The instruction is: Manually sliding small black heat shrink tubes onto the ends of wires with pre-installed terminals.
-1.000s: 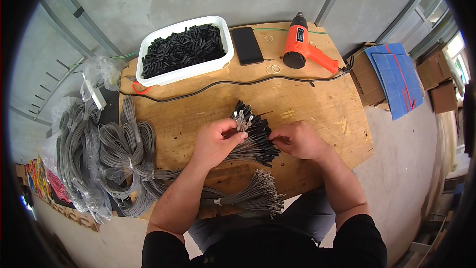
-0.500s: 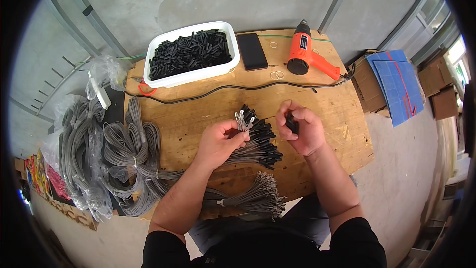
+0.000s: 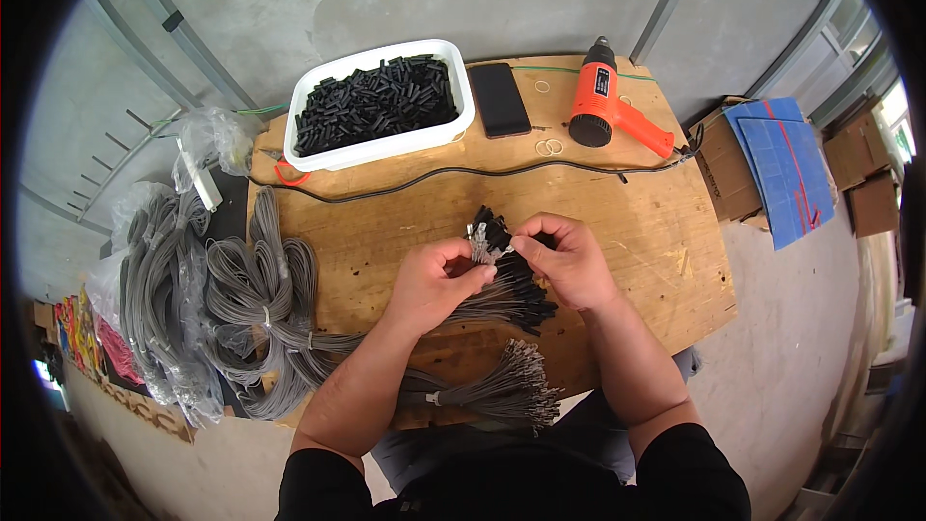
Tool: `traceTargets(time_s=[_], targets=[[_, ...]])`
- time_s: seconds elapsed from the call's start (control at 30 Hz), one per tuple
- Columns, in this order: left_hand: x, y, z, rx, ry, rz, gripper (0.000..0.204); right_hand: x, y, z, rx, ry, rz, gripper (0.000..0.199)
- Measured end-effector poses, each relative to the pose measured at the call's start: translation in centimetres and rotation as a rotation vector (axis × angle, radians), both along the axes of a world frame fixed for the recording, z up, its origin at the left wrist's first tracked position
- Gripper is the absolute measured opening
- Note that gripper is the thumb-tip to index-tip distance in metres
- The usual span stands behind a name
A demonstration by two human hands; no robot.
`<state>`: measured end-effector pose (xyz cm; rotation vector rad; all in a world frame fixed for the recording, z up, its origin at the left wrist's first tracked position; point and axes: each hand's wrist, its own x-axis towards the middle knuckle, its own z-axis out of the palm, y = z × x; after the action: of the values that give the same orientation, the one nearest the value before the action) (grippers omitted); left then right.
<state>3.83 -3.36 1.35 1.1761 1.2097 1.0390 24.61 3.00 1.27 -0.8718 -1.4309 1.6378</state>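
Note:
Between the thumb and fingers of my left hand [image 3: 436, 280] is a small bunch of grey wires whose bare metal terminals [image 3: 479, 236] point up. My right hand [image 3: 567, 260] meets it from the right, thumb and forefinger pinched at one terminal's tip; the curled fingers hide whether they hold a black sleeve too. Below and behind both hands lies a fan of grey wires with black sleeves [image 3: 526, 301] on their ends. Nearer me, a tied bundle of grey wires [image 3: 482, 391] ends in uncovered metal terminals.
A white tub [image 3: 467, 101] full of short black sleeves stands at the back. Beside it are a black phone [image 3: 500, 99], rubber bands [image 3: 549, 148] and an orange heat gun [image 3: 617, 111]. A black cord [image 3: 434, 172] crosses the wooden table [image 3: 666, 241]. Coiled grey wires [image 3: 246, 280] lie left.
My right hand has moved left and down to the terminals in my left hand. Black pieces seen in its fingers before are now hidden from sight. My left hand stays nearly in place.

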Motion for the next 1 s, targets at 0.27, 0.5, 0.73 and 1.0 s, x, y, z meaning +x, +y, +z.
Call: traceTargets(time_s=[0.27,0.5,0.73,1.0], targets=[[0.3,0.0,-0.1,0.000,-0.070,0.053,0.012,0.1,-0.6,0.2,-0.079,0.009,0.010,0.009],[0.1,0.2,-0.5,-0.001,-0.046,0.014,0.009,0.6,-0.1,1.0,-0.404,0.215,0.024,0.018],[0.0,0.3,-0.5,-0.024,-0.136,0.060,0.011,1.1,0.4,1.8,-0.482,0.329,0.021,0.025],[0.0,0.2,0.2,-0.062,-0.174,0.071,0.013,0.5,-0.1,0.4,-0.369,0.281,0.016,0.013]])
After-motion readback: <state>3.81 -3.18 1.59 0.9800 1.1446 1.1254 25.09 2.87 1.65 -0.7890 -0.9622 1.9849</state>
